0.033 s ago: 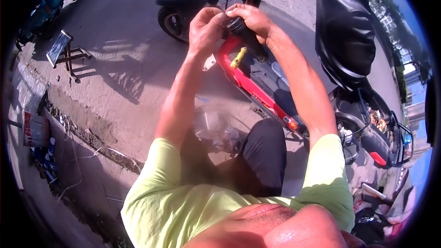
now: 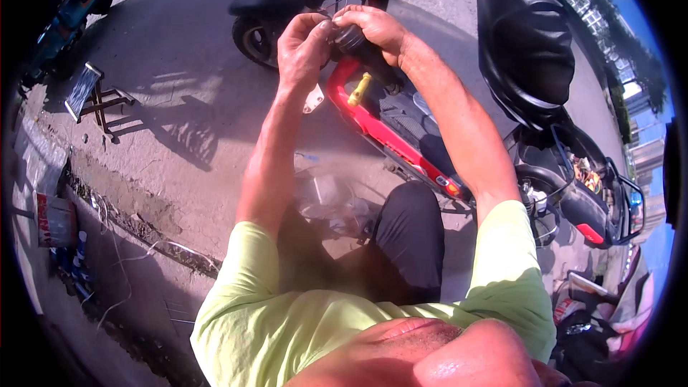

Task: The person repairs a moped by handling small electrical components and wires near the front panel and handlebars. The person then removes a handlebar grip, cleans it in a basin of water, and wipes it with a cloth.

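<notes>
Near the top centre, my left hand (image 2: 302, 54) is closed in a pinch beside the top end of a black cylindrical part (image 2: 352, 41); whatever lies between its fingertips is too small to make out. My right hand (image 2: 380, 32) is curled over that black part, its fingertips almost touching those of my left hand. Just below, a red scooter body panel (image 2: 380, 140) slants down to the right, with a yellow tool-like piece (image 2: 360, 89) on it. A white plate with holes (image 2: 313, 99) shows beside my left wrist.
A scooter front wheel (image 2: 254, 41) stands beyond my hands. At left are a folding stool (image 2: 84, 89) and a bucket (image 2: 56, 222) by a cracked concrete edge. A black-covered vehicle (image 2: 523, 43) and a scooter's rear (image 2: 595, 215) fill the right. A hazy plastic bag (image 2: 322, 193) lies near my knee.
The scene has shifted slightly in the picture, my hands moving a little leftward with it. Both hands keep the same closed grip at the black part.
</notes>
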### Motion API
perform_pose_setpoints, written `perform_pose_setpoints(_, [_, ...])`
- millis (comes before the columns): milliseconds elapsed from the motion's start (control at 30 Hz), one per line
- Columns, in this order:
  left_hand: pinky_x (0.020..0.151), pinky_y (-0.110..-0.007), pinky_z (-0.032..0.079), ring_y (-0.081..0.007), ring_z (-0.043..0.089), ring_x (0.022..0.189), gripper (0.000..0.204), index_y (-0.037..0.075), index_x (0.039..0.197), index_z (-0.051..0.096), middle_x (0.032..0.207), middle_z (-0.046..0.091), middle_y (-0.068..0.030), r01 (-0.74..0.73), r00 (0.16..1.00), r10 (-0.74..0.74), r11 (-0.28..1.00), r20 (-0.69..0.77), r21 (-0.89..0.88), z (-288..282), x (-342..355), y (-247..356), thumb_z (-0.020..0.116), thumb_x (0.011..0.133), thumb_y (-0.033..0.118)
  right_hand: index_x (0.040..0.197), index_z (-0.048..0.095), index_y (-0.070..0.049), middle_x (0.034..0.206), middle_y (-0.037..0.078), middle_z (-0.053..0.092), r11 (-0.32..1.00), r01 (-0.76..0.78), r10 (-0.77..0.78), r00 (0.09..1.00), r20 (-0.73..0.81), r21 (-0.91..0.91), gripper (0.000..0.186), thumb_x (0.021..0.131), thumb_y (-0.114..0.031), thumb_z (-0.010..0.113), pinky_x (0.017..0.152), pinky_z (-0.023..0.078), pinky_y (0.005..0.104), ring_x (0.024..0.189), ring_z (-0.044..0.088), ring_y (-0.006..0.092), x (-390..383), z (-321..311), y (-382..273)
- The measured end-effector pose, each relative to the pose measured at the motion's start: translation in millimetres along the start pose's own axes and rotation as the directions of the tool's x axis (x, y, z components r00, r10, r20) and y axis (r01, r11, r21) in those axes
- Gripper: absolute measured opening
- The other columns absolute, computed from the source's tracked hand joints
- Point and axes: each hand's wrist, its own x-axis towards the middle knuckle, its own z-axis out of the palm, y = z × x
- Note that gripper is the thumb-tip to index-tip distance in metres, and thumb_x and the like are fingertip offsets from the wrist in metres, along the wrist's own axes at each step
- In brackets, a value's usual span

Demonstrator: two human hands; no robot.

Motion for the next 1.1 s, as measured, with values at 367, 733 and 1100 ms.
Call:
perform_pose_setpoints(367, [0.046,-0.024,0.028,-0.0075,0.037,0.05,0.035,0.002,0.114,0.065,0.072,0.057,-0.0021,-0.02,0.999,0.023,0.998,0.05,-0.057,-8,-8,33,0.058,0.103,0.035,0.122,0.065,-0.004,0.127,0.014,0.064,0.977,0.094,-0.114,0.989,-0.096,-0.192,0.045,0.093,-0.038,0.068,0.106,0.042,0.0371,0.122,0.055,0.0219,-23,-18,55])
perform_pose_setpoints(733, [0.099,-0.037,0.05,-0.0252,0.061,0.117,0.104,0.002,0.154,0.032,0.134,0.058,-0.0162,-0.156,0.873,-0.163,0.8,0.46,0.579,94,-96,23,0.09,0.073,0.035,0.149,0.038,0.001,0.129,0.017,0.058,0.918,0.397,-0.344,0.795,-0.499,-0.001,0.068,0.101,-0.04,0.06,0.103,0.044,0.0346,0.122,0.054,0.0209,-148,11,35])
perform_pose_setpoints(1100, [0.099,-0.039,0.047,-0.021,0.058,0.112,0.093,-0.004,0.151,0.032,0.132,0.055,-0.0149,0.078,0.794,-0.313,0.903,0.521,0.423,108,-139,-8,0.083,0.081,0.031,0.122,0.064,0.005,0.113,0.018,0.069,0.462,0.256,-0.562,0.825,-0.057,-0.849,0.044,0.084,-0.013,0.077,0.087,0.056,0.0355,0.102,0.071,0.0286,-333,-35,-30])
